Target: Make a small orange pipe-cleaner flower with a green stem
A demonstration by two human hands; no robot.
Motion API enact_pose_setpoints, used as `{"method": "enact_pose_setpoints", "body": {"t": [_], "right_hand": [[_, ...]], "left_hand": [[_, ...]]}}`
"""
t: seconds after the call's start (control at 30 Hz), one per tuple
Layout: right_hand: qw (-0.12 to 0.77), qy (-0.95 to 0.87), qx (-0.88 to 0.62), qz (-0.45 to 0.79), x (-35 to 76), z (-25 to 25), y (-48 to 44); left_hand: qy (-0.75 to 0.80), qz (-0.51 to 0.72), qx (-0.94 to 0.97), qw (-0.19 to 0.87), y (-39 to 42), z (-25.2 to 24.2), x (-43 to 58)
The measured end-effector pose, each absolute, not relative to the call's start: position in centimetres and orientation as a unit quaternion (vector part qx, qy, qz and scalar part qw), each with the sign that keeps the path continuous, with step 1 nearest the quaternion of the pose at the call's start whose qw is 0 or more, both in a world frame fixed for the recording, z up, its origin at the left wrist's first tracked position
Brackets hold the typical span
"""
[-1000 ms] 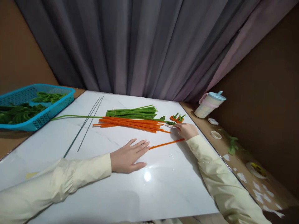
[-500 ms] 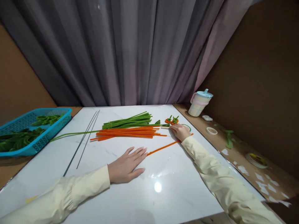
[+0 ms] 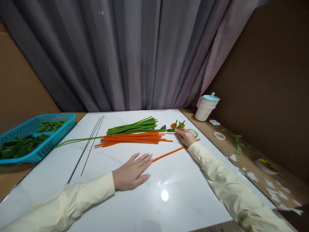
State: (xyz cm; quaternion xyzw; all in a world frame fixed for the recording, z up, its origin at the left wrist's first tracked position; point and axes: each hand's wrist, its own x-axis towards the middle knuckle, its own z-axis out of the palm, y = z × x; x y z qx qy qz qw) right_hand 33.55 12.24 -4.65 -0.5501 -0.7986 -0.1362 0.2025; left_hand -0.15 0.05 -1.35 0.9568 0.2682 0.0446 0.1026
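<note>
On the white tabletop my left hand (image 3: 132, 171) lies flat, fingers stretched out, its fingertips at the near end of a single orange pipe cleaner (image 3: 170, 152). That pipe cleaner slants up to the right and passes by my right wrist. My right hand (image 3: 186, 137) is closed at the right of the bundles, its fingertips on a thin pale stick (image 3: 170, 132) that pokes out leftward. Beyond my hands lie a bundle of orange pipe cleaners (image 3: 132, 138) and a bundle of green pipe cleaners (image 3: 135, 126). Two small orange-and-green persimmon-like shapes (image 3: 181, 124) sit just behind my right hand.
At the left stands a blue basket (image 3: 69, 127) with green leafy pieces. Dark thin wires (image 3: 90, 144) lie near it. A green tape roll (image 3: 195, 132) is beside my right hand. On the brown right edge are a tumbler (image 3: 206, 108), a white ring (image 3: 219, 136) and paper scraps (image 3: 252, 176).
Both hands stay in nearly the same place. The whole view has shifted very slightly; nothing was visibly picked up or let go.
</note>
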Motion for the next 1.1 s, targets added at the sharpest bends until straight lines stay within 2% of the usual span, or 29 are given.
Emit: {"method": "enact_pose_setpoints", "body": {"t": [0.8,1.1], "right_hand": [[0.256,-0.814,-0.512,-0.104,33.50,-5.25,12.58],[0.217,-0.822,-0.515,-0.111,33.29,-5.18,12.62]], "left_hand": [[0.274,0.036,0.955,0.107,-0.06,-1.05,-0.05],[0.269,0.056,0.956,0.107,-0.03,-1.35,-0.12]]}}
